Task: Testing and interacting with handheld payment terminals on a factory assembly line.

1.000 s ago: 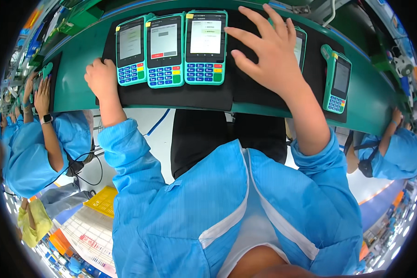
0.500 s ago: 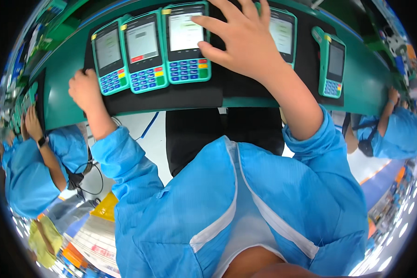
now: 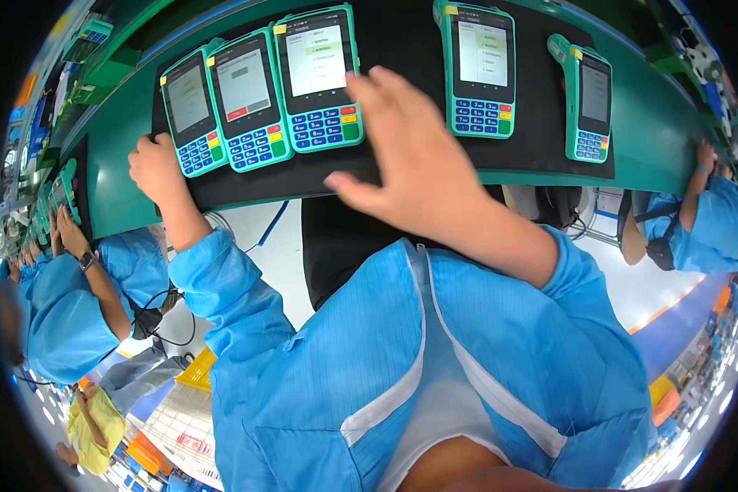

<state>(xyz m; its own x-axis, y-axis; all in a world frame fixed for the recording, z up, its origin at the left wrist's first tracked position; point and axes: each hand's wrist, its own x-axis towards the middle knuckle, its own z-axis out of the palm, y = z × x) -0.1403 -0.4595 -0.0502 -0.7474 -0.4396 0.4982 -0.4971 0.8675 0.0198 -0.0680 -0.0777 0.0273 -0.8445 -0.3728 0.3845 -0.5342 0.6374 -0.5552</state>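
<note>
Three green card payment terminals with lit screens and blue keypads lie side by side: the leftmost (image 3: 190, 107), the middle one (image 3: 246, 94) with a red button on its screen, and the third (image 3: 317, 70). My left hand (image 3: 157, 170) rests, fingers curled and nothing visible in them, beside the leftmost terminal's lower left side. My right hand (image 3: 410, 160), slightly blurred, hovers with thumb and fingers apart, its fingertips close to the third terminal's right edge. It holds nothing. Right of it lies a fourth terminal (image 3: 482, 66), also lit, and farther right a dimmer one (image 3: 592, 107).
A black mat (image 3: 541, 156) lies under the terminals on a green bench (image 3: 644, 139). Co-workers in blue sit at the left (image 3: 78, 320) and right (image 3: 693, 238). A yellow basket (image 3: 197, 371) stands below at the left.
My right hand has drawn back from the third terminal's screen toward me, uncovering the fourth terminal. My left hand stays near the leftmost terminal. The view has shifted slightly.
</note>
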